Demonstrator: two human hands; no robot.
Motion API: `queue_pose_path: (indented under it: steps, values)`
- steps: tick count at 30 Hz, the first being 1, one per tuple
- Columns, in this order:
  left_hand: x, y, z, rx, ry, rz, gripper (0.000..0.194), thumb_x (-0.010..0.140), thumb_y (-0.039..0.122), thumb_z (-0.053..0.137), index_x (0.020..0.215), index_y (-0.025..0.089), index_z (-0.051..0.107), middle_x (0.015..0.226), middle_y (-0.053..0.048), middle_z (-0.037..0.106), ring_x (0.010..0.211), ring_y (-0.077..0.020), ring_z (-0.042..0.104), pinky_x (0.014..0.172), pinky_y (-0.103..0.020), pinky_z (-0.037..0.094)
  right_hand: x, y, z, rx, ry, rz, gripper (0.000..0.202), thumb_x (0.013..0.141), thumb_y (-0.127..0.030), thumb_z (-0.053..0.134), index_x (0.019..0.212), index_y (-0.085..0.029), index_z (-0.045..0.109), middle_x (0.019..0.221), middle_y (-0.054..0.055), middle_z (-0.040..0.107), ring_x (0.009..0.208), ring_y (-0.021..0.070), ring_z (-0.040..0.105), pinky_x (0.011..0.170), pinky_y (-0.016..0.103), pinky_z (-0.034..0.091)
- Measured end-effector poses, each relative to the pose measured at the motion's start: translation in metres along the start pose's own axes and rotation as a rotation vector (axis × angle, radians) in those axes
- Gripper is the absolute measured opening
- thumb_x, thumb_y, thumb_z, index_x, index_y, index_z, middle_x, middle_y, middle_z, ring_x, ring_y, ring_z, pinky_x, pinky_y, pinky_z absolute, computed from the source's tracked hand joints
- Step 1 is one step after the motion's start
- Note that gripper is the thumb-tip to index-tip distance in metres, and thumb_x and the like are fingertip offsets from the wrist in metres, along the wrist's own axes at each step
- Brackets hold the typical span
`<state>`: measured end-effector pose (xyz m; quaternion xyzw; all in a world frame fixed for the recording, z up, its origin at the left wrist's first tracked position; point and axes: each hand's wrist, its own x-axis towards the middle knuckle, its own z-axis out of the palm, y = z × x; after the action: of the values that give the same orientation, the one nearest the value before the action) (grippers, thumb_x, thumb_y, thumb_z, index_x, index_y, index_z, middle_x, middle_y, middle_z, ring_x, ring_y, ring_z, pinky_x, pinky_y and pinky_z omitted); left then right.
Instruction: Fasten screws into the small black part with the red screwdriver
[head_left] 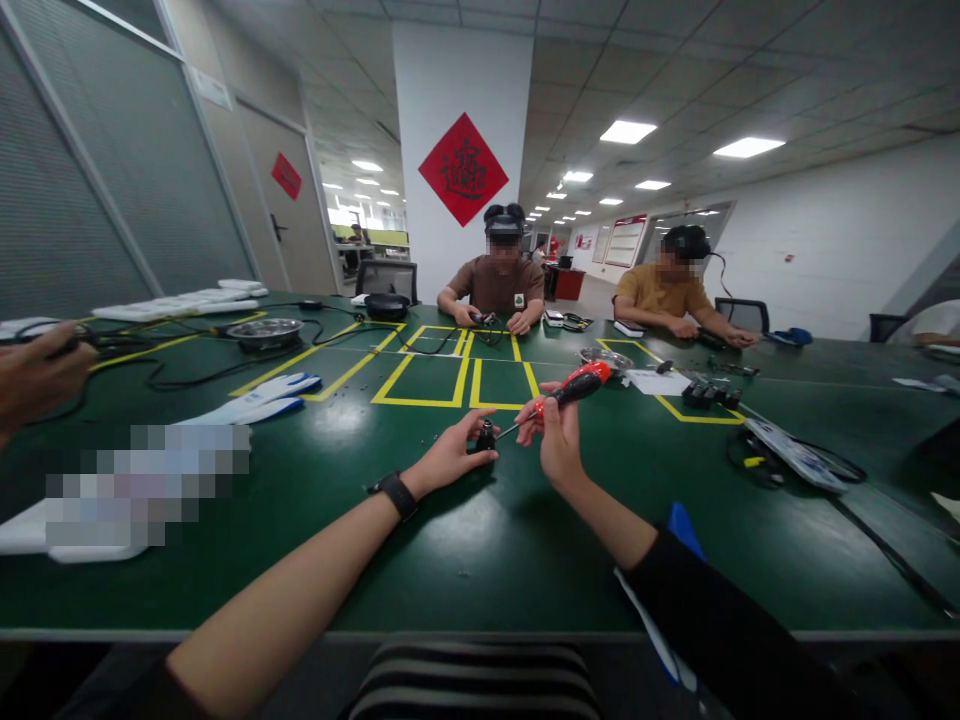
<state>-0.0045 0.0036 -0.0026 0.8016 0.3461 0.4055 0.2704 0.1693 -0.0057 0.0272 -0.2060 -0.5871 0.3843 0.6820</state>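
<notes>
My left hand (pixel 457 452) is closed around a small black part (pixel 487 436), held just above the green table (pixel 420 560). The part's exact kind is too small to make out. In my right hand (pixel 559 440) is a screwdriver (pixel 574 388) with a red and black handle, tilted so its metal shaft runs down and left. The shaft's tip meets or nearly meets the side of the black part; whether it touches a screw I cannot tell.
White-and-blue gloves (pixel 270 398) lie at left. Metal bowls (pixel 264 332), cables and several black blocks (pixel 709 395) stand farther off. A power strip (pixel 795 455) is at right. Two co-workers (pixel 501 285) sit opposite; another person's hand (pixel 45 370) enters at left. Yellow tape (pixel 416 403) marks the table.
</notes>
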Motion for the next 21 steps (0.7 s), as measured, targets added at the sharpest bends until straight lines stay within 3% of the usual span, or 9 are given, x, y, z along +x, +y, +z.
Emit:
queue_pose_path:
  steps: [3,6,12,18,21]
  values:
    - [0.0005,0.0026,-0.0002,0.026,-0.045,-0.023,0.040,0.077,0.031,0.059,0.113,0.018,0.051,0.098,-0.005,0.062,0.089,-0.0168,0.058,0.081,-0.031,0.045,0.0002,-0.0053,0.0017,-0.032,-0.090,-0.023,0.024,0.088,-0.038,0.041,0.107,-0.022,0.039,0.072,-0.003,0.059,0.047,0.0066,0.053,0.043,0.018,0.042]
    - [0.0014,0.0053,0.0010,0.057,-0.024,-0.046,0.028,0.078,0.031,0.057,0.102,0.017,0.056,0.093,-0.003,0.062,0.082,-0.0160,0.056,0.076,-0.028,0.044,0.0004,-0.0087,0.0016,-0.077,-0.174,-0.023,0.026,0.086,-0.037,0.045,0.107,-0.022,0.041,0.072,-0.003,0.059,0.048,0.0069,0.053,0.044,0.018,0.044]
    - [0.0020,0.0049,0.0044,0.069,0.011,-0.060,0.024,0.077,0.030,0.057,0.096,0.015,0.057,0.082,-0.001,0.061,0.073,-0.0141,0.054,0.070,-0.026,0.043,0.0010,-0.0070,0.0010,-0.113,-0.217,0.015,0.029,0.084,-0.034,0.050,0.108,-0.021,0.043,0.072,-0.003,0.061,0.048,0.0067,0.054,0.047,0.019,0.046]
    - [0.0000,0.0059,0.0043,0.083,0.019,-0.025,0.023,0.079,0.030,0.056,0.098,0.016,0.057,0.085,-0.001,0.062,0.075,-0.0149,0.055,0.070,-0.026,0.043,0.0053,-0.0088,0.0048,0.024,-0.206,0.125,0.028,0.081,-0.030,0.055,0.104,-0.023,0.043,0.070,-0.005,0.061,0.037,0.0048,0.050,0.038,0.017,0.042]
    - [-0.0004,0.0078,0.0040,0.101,0.026,-0.030,0.022,0.079,0.030,0.054,0.095,0.016,0.056,0.084,-0.001,0.062,0.073,-0.0144,0.054,0.069,-0.026,0.042,0.0070,-0.0105,0.0069,0.084,-0.200,0.185,0.033,0.079,-0.030,0.057,0.108,-0.022,0.044,0.072,-0.004,0.061,0.041,0.0059,0.053,0.042,0.019,0.046]
